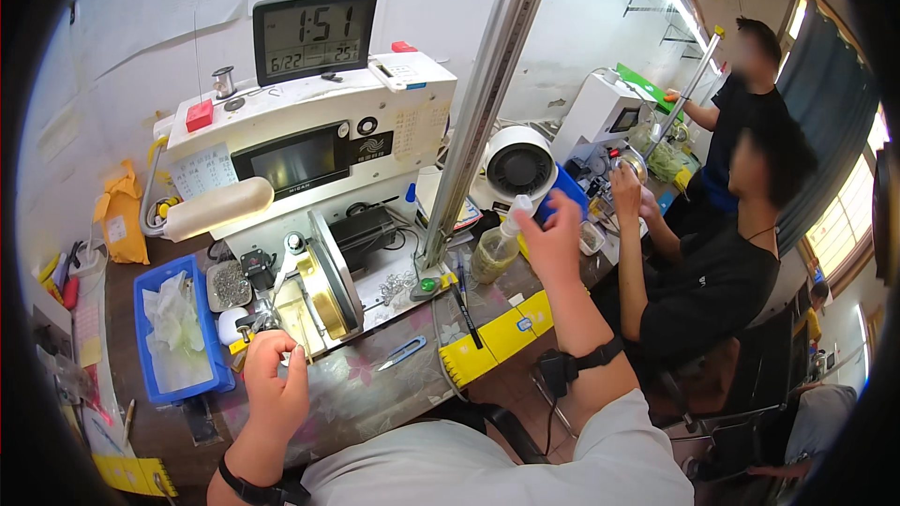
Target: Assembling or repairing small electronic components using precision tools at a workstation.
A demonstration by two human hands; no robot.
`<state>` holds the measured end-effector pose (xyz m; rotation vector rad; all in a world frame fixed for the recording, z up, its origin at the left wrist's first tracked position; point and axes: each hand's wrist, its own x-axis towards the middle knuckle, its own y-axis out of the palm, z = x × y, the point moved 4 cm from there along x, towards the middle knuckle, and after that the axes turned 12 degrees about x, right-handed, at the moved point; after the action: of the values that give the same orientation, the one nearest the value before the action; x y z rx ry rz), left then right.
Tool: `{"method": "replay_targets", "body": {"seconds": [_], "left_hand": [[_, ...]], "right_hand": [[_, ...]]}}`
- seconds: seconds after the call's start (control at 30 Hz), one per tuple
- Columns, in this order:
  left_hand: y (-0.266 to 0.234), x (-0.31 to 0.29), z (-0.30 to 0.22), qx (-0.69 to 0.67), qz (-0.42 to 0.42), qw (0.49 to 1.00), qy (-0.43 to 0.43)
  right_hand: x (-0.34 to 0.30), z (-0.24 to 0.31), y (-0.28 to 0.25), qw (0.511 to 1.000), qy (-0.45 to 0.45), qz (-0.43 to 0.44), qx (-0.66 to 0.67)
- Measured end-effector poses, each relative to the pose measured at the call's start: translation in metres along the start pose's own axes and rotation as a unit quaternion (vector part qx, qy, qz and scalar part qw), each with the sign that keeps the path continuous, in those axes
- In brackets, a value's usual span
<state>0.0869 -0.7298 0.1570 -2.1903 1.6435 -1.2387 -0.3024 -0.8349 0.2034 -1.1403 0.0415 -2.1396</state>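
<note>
My left hand (275, 388) is closed, thumb against curled fingers, in front of a white bench machine (309, 141). Whatever it pinches, if anything, is too small to tell. Just beyond it is the machine's small clamp-like part with a yellow piece (241, 342), beside a gold-rimmed wheel (322, 295). My right hand (551, 244) is raised at the right, thumb and fingers apart. Its thumb is close to the white top of a clear bottle (491, 257) with yellowish contents; whether they touch I cannot tell.
A blue tray (223, 377) with plastic bags stands left of the machine, near a dish of small metal pieces (229, 285). A blue-grey cutter (403, 353) and a yellow ruler-like strip (497, 337) lie along the front. A metal post (478, 122) rises mid-bench. Two people work at the right.
</note>
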Motion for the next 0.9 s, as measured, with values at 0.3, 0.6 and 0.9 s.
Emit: {"method": "replay_targets", "body": {"seconds": [0.3,0.6,0.9], "left_hand": [[-0.001,0.003,-0.01,0.032,-0.01,0.997,0.074],[0.01,0.004,-0.004,0.015,0.027,0.997,0.073],[0.012,0.002,-0.005,0.039,0.031,0.993,0.104]], "right_hand": [[-0.029,0.055,-0.009,0.896,0.071,0.059,0.435],[-0.095,0.088,0.028,0.719,0.202,0.289,0.599],[-0.114,0.108,0.041,0.692,0.211,0.309,0.617]]}}
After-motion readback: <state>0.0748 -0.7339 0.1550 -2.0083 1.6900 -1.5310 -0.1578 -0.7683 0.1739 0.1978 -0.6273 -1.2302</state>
